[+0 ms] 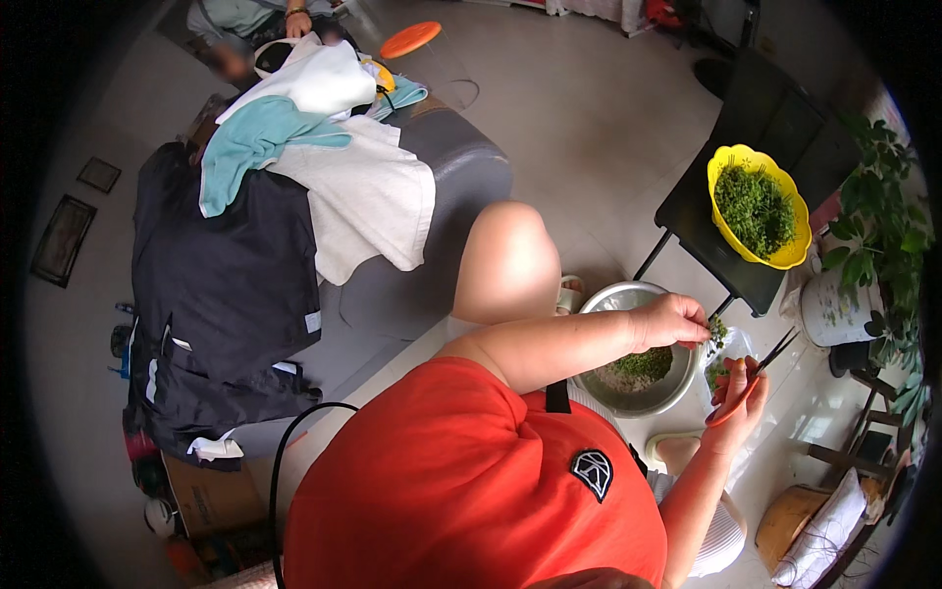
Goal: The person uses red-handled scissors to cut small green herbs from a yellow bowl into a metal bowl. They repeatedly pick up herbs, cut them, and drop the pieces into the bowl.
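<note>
My left hand (670,324) pinches a small sprig of green herb (717,333) between thumb and fingers, above the right rim of a metal basin (688,390). Inside the basin lie chopped-looking green bits (644,364) and paler bits (614,379), partly hidden by my forearm. Scissors with orange handles (778,347) are in my right hand (739,401), their dark blades slightly apart and pointing away from the sprig. Beneath both hands, a clear plastic bag (743,342) with some greens rests on the floor. A yellow scalloped bowl (798,250) heaped with green sprigs (754,210) sits on a black chair (673,202).
A grey sofa (471,166) at left bears towels (375,199) and dark clothing (228,243). Another person's hand (298,24) touches the cloth pile. An orange stool (411,40) stands beyond. At right are a potted plant (843,305) and a wooden container (791,519).
</note>
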`<action>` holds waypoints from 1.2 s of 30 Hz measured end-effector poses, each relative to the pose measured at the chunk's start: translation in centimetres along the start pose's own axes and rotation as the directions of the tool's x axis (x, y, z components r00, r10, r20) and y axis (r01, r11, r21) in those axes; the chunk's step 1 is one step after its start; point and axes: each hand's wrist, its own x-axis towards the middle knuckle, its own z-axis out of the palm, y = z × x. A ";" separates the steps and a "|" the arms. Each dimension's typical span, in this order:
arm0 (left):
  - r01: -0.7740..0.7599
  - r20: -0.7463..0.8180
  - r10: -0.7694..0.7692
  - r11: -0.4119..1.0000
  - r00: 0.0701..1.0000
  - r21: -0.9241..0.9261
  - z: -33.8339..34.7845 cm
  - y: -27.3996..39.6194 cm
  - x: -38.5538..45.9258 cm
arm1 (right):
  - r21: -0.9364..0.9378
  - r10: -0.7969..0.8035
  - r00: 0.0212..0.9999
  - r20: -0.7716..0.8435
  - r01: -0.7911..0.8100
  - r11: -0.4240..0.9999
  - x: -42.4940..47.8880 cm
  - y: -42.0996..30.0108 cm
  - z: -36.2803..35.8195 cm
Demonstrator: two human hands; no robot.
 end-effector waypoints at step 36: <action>0.123 -0.138 -0.119 0.992 0.983 0.020 -1.6 -0.4 0.3 | -0.357 0.251 0.924 0.288 -0.140 0.924 -1.8 3.2 2.4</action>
